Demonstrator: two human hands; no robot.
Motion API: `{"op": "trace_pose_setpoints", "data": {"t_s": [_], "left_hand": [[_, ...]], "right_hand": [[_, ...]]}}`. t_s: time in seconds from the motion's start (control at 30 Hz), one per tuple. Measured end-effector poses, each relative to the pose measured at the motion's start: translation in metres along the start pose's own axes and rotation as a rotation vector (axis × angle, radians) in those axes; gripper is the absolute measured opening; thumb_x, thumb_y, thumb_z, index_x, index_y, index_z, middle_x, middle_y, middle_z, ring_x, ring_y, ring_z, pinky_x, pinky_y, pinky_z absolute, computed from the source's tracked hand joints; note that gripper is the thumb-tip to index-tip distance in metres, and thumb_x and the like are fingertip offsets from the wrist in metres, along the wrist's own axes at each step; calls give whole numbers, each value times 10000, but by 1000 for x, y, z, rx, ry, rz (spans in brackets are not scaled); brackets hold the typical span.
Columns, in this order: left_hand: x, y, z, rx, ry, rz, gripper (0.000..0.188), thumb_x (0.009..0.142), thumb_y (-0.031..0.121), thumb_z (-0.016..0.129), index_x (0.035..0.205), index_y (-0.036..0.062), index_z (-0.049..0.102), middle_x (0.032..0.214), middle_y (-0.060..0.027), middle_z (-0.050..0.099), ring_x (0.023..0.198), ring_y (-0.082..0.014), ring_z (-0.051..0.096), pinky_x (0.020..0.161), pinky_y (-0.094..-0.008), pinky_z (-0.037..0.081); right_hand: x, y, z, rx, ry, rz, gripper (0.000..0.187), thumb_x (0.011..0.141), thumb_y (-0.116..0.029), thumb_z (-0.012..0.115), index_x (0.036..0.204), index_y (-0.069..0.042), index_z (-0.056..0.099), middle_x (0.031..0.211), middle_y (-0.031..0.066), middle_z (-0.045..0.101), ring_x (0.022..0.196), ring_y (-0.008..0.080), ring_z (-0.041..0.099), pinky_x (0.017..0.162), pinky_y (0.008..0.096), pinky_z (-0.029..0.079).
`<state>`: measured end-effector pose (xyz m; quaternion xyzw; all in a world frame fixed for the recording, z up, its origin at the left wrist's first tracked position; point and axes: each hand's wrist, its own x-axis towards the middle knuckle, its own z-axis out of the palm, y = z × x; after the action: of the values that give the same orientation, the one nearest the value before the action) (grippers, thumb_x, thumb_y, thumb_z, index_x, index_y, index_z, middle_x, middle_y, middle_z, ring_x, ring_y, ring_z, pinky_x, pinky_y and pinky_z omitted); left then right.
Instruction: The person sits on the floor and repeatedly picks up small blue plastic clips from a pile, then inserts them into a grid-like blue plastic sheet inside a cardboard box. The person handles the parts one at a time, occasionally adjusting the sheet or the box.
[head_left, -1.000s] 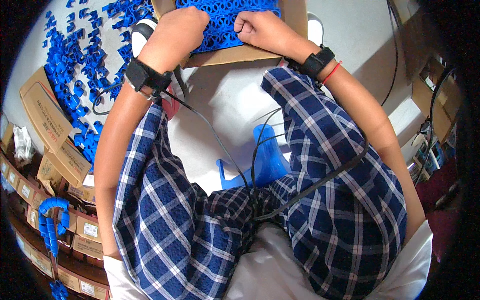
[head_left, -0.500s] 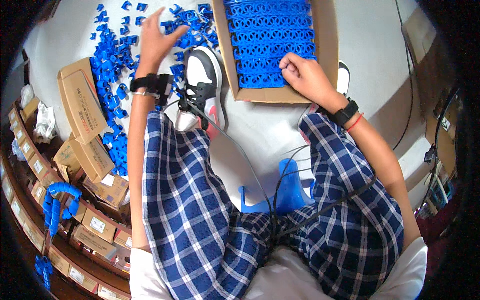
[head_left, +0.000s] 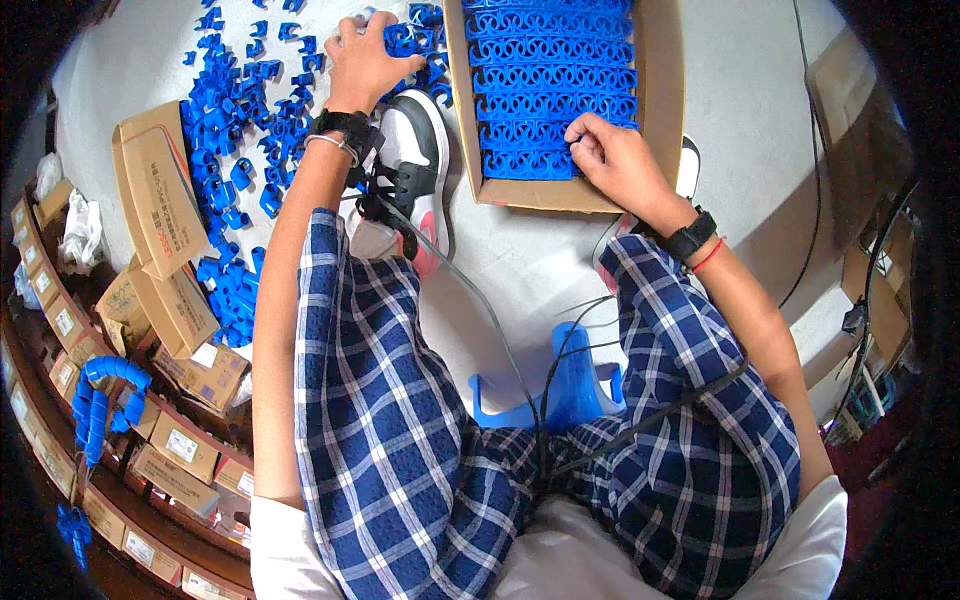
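Observation:
Loose blue plastic pipe clips (head_left: 215, 115) lie scattered over the floor at the far left. Over their right-hand part reaches my left hand (head_left: 366, 65), fingers spread, with the fingertips near several clips. Between my feet stands an open cardboard box (head_left: 525, 193), packed with tight rows of blue clips (head_left: 550, 105). My right hand (head_left: 622, 165) rests at the near right of these rows, its fingers curled. Whatever those fingers may hold is hidden.
My shoe (head_left: 415, 145) stands between the loose clips and the box. Folded cardboard (head_left: 160, 195) borders the pile. Shelves of small boxes (head_left: 190, 445) line the left side. A blue plastic stool (head_left: 575, 375) is under me. Thin cables (head_left: 480, 290) hang across my legs.
My left hand has moved right over the loose clips, turning more palm down. My right hand stays at the box, slightly lower, still curled. The view has shifted a little.

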<state>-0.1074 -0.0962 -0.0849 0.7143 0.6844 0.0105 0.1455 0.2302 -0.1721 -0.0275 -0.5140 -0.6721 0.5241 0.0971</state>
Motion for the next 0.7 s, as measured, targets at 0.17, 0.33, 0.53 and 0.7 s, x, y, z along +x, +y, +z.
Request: {"op": "trace_pose_setpoints", "data": {"t_s": [0.17, 0.33, 0.53, 0.7], "left_hand": [[7, -1, -3, 6, 49, 151, 657, 664, 302, 761, 1279, 215, 547, 1306, -208, 430, 1172, -428, 462, 993, -502, 413], [7, 2, -7, 5, -24, 102, 620, 688, 280, 780, 1264, 201, 565, 1236, -201, 482, 1069, -414, 560, 916, -457, 496], [2, 5, 1, 32, 66, 177, 556, 736, 195, 762, 1255, 200, 564, 1104, -191, 547, 988, -402, 593, 853, -452, 514], [7, -6, 0, 53, 63, 248, 515, 752, 180, 745, 1234, 189, 566, 1048, -179, 569, 930, -383, 599, 818, -443, 510]], "right_hand": [[0, -1, 0, -21, -2, 3, 126, 871, -121, 573, 958, -34, 604, 649, 107, 598, 587, 224, 613, 587, 351, 483], [0, -1, 0, -11, -9, 6, 128, 870, -126, 568, 956, -37, 604, 650, 109, 599, 600, 261, 617, 596, 370, 487], [1, -1, 1, -50, -9, -1, 132, 868, -129, 567, 958, -42, 605, 657, 114, 603, 615, 272, 623, 605, 380, 490], [0, -3, 0, -52, 4, -7, 127, 870, -121, 562, 958, -39, 601, 653, 114, 599, 617, 281, 619, 609, 388, 489]]}}
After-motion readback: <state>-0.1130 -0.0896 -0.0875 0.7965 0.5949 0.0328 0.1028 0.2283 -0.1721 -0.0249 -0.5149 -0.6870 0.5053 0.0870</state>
